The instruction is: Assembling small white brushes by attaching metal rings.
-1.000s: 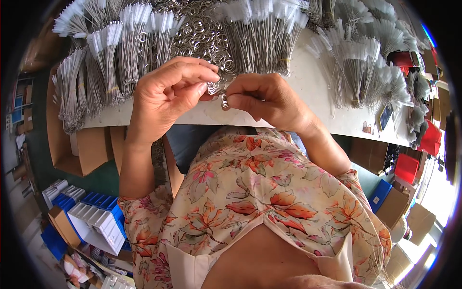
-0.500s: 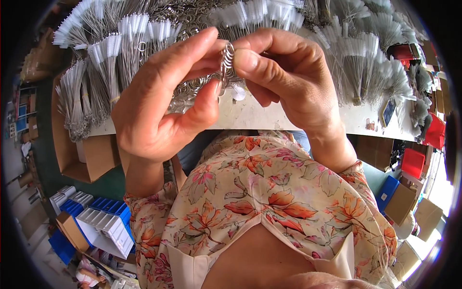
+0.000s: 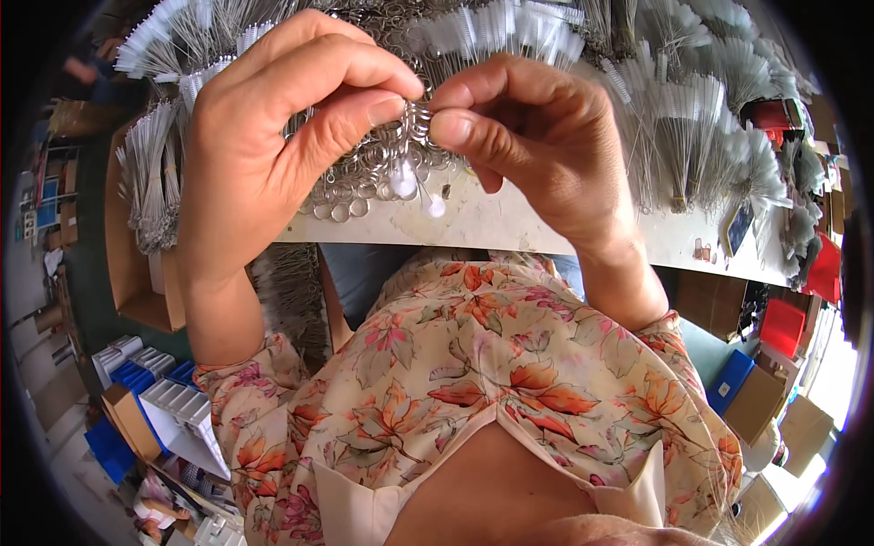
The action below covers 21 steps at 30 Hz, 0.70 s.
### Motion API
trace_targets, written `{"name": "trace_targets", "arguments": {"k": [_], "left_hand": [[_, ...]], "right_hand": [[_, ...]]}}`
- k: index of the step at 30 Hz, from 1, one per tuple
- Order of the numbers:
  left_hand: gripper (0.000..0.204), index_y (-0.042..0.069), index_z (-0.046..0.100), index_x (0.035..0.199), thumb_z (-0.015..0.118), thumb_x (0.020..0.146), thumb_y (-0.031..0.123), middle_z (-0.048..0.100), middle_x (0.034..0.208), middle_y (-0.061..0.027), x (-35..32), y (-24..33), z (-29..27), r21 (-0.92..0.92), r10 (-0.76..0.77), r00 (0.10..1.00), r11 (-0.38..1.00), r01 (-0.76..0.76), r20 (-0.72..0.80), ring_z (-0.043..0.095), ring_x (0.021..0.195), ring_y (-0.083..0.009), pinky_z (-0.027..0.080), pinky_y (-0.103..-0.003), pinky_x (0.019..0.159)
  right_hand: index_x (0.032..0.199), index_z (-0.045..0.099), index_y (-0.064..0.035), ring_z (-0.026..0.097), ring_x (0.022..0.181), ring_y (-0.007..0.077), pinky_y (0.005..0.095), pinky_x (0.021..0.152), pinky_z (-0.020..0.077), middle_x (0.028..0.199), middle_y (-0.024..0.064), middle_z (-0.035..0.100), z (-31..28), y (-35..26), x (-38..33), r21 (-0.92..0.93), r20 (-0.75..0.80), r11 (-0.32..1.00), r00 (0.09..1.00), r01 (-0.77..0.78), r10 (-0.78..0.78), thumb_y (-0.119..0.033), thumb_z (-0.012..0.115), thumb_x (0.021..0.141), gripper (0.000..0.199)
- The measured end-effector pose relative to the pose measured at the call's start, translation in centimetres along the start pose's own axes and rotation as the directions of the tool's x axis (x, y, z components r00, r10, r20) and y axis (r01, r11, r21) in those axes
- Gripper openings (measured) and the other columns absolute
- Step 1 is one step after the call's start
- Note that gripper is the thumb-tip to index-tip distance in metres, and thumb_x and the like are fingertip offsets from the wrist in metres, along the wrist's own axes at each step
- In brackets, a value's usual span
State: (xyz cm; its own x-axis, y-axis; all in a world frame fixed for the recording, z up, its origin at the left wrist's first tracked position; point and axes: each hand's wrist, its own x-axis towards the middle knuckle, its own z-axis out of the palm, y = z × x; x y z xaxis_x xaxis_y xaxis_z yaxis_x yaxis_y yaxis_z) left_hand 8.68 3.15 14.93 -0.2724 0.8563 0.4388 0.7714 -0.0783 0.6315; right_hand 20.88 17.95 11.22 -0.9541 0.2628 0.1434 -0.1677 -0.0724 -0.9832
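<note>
Above the near edge of the table, my two hands meet fingertip to fingertip. My right hand (image 3: 537, 136) pinches a small row of shiny metal rings (image 3: 420, 120) between thumb and index finger. My left hand (image 3: 273, 136) is closed at the thumb and index finger, right against the rings' upper left side. What those fingertips hold is too small to tell. Just below them shows a white oval piece (image 3: 401, 178) with a thin line above it; I cannot tell whether it hangs or lies behind. A white round piece (image 3: 435, 207) lies on the table beneath.
Loose metal rings (image 3: 341, 202) are heaped behind my hands. Bundles of wire-stemmed brushes with white bristles (image 3: 687, 109) stand along the table (image 3: 510, 218) on both sides. A cardboard box (image 3: 137, 291) is at the left; a red bin (image 3: 783, 326) sits at the right.
My left hand has turned and risen, its thumb and index finger closing from apart to a pinch at the rings. The white oval piece has come into sight below; my right hand keeps its pinch.
</note>
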Motion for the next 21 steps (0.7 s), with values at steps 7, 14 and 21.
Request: {"name": "trace_targets", "arguments": {"k": [7,14,21], "left_hand": [[0.018,0.001,0.054,0.100,0.053,0.090,0.015,0.050,0.076,0.0012,-1.2,-0.8,1.2,-0.731,-0.468,0.874,0.550,0.403,0.129,0.039,0.057,-0.0029,0.033,-0.017,0.051],[0.016,0.000,0.052,0.101,0.052,0.090,0.011,0.051,0.073,0.0009,-1.3,1.0,0.9,-0.168,-0.373,0.923,0.908,0.384,0.094,0.040,0.054,-0.0028,0.035,-0.017,0.049],[0.019,0.001,0.052,0.102,0.050,0.091,0.016,0.055,0.071,-0.0023,-1.3,0.7,0.8,-0.639,-0.499,0.854,0.611,0.467,0.148,0.046,0.053,-0.0023,0.035,-0.016,0.045]], "right_hand": [[0.088,0.062,-0.0009,0.050,0.056,0.0026,0.0170,0.048,0.0401,0.069,-0.0015,0.059,-0.6,0.4,0.1,0.168,0.082,0.982,0.994,-0.088,0.075,-0.013,0.065,0.082,0.014],[0.088,0.062,-0.0010,0.050,0.056,0.0030,0.0170,0.048,0.0405,0.071,-0.0010,0.059,-0.8,0.4,0.3,0.206,0.140,0.970,0.984,-0.133,0.106,-0.013,0.065,0.083,0.013],[0.088,0.062,-0.0007,0.051,0.056,0.0036,0.0173,0.048,0.0399,0.070,-0.0012,0.059,-0.7,1.3,0.7,0.234,0.125,0.968,0.990,-0.090,0.062,-0.013,0.065,0.082,0.014]]}}
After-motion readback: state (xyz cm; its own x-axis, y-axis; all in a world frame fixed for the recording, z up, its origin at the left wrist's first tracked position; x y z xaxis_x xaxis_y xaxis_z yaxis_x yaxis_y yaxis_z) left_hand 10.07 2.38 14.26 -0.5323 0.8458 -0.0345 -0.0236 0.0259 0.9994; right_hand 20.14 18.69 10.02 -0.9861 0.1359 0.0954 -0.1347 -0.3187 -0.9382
